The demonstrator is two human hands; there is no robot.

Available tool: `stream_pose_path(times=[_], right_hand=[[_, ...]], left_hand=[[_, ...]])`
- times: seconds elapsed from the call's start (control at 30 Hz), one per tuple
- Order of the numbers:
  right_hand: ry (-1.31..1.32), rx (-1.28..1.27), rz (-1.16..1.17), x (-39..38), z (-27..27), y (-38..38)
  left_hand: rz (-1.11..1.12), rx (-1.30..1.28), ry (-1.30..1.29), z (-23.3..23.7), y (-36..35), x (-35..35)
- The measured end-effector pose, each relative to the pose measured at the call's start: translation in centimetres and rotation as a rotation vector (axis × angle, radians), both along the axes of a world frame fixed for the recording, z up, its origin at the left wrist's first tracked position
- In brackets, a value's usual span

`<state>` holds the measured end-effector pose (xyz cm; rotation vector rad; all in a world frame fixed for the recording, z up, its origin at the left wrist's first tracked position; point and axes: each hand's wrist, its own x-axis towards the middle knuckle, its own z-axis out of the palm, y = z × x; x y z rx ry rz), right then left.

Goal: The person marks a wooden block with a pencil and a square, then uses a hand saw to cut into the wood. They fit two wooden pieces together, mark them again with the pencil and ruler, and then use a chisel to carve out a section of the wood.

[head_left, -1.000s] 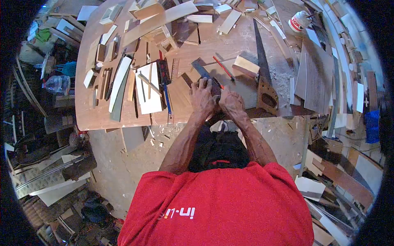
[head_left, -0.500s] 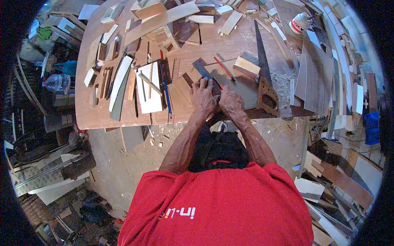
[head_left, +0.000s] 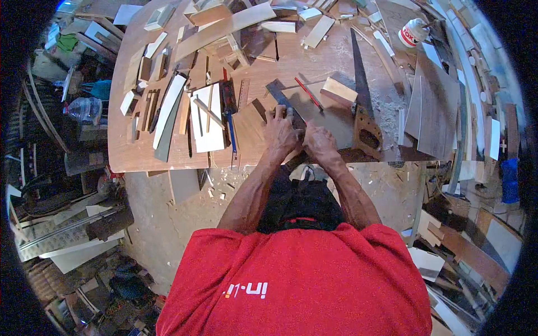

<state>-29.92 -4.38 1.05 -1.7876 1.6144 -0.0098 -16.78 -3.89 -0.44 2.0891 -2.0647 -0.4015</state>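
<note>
My left hand point(head_left: 280, 133) presses its spread, bent fingertips down on a dark metal straightedge point(head_left: 275, 91) lying slantwise over a thin board point(head_left: 334, 127). Close beside it, my right hand point(head_left: 320, 142) is closed at the straightedge's near end. Whatever sits in its fingers is hidden by the hand. A red pencil point(head_left: 308, 93) lies on the board just beyond my right hand. Right of the pencil is a light wood block point(head_left: 339, 90). A handsaw point(head_left: 367, 131) rests farther right, its wooden handle toward me. Left of my left hand lies a piece of light wood point(head_left: 248, 122).
Wood offcuts point(head_left: 221, 33) crowd the back of the table point(head_left: 168, 162). On the left are a white piece point(head_left: 207, 126) and a blue-and-black bar clamp or tool point(head_left: 232, 131). A glue bottle point(head_left: 413, 32) stands at the back right, near sawdust point(head_left: 386, 117) and leaning panels point(head_left: 434, 109).
The view has shifted slightly, moving the table a little to the right. My right hand has drawn slightly toward me, and a red tip beside it is hidden now. My left hand stays on the straightedge.
</note>
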Motion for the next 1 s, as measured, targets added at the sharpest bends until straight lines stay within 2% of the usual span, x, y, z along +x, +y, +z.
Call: stream_pose_path(times=[0.07, 0.3, 0.37, 0.47, 0.57, 0.7, 0.8, 0.9, 1.0], right_hand=[[0.032, -0.027, 0.010, -0.4, 0.2, 0.4], [0.083, -0.065, 0.096, -2.1, -1.0, 2.0], [-0.007, -0.247, 0.094, -2.3, -0.8, 2.5], [-0.013, -0.173, 0.094, -3.0, 0.5, 3.1], [0.053, -0.229, 0.089, -3.2, -0.3, 4.0], [0.036, -0.173, 0.028, -3.3, -0.6, 4.1], [-0.015, -0.258, 0.080, -3.7, -0.5, 4.6], [0.087, -0.259, 0.062, -3.9, -0.4, 5.0], [0.103, -0.134, 0.052, -3.9, -0.4, 4.9]], left_hand=[[-0.024, -0.010, 0.051, 0.1, 0.0, 0.1], [-0.003, 0.055, -0.037, 0.5, 0.1, -0.2], [-0.044, 0.039, -0.062, 0.6, -0.1, 0.0], [-0.025, 0.037, -0.056, 0.7, 0.1, -0.1], [-0.033, 0.031, -0.041, 0.6, 0.1, 0.0], [-0.033, 0.038, -0.047, 0.3, 0.1, 0.0], [-0.020, 0.037, -0.022, 0.5, 0.0, 0.1], [-0.017, 0.085, -0.042, 0.7, 0.0, 0.0], [0.006, 0.052, -0.027, 0.5, 0.0, 0.0]])
